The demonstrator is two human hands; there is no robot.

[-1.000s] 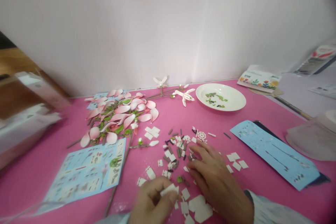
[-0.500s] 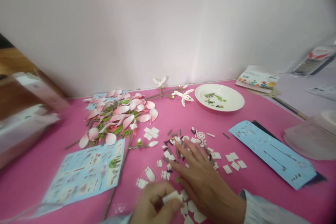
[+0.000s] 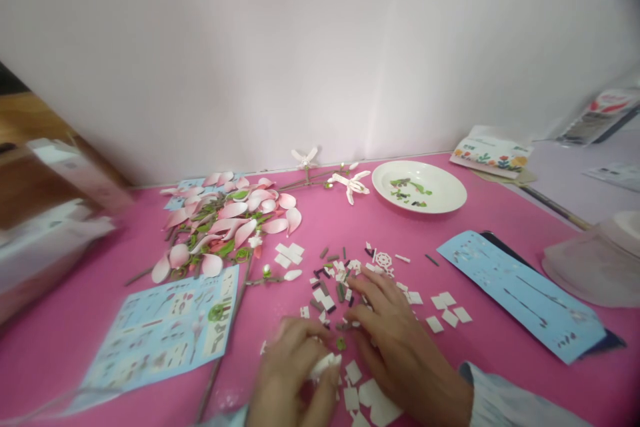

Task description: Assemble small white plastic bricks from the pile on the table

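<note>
At the left edge of the frame, a blurred white box (image 3: 45, 247) stands beside the pink mat (image 3: 95, 340). Left of center on the mat lie a printed blue sheet (image 3: 160, 333) and a heap of pink petals (image 3: 225, 220) with green leaves, partly covering a second blue sheet (image 3: 185, 201). At lower center, the left hand (image 3: 287, 367) has its fingers curled together, thumb and fingertips clamped on one white tile (image 3: 324, 365). The tile appears to be flat plastic; it should be light, stiff and somewhat slippery, and is best gripped by its edges. Toward the upper center stand a white blossom (image 3: 305, 157) and a second blossom (image 3: 350, 185), both joined to one stem. Ahead of the hands lies a scatter of small white and brown pieces (image 3: 330, 290), too many to count reliably. The right hand (image 3: 400, 340) rests at its lower right edge, fingers slightly apart and tips down among the pieces; any pinch cannot be confirmed. Farther right are one white plate (image 3: 419, 188) holding green pieces, about five white tiles (image 3: 445, 310), one floral card (image 3: 491, 153), a third blue sheet (image 3: 520, 290) and one translucent tub (image 3: 593, 267).
</note>
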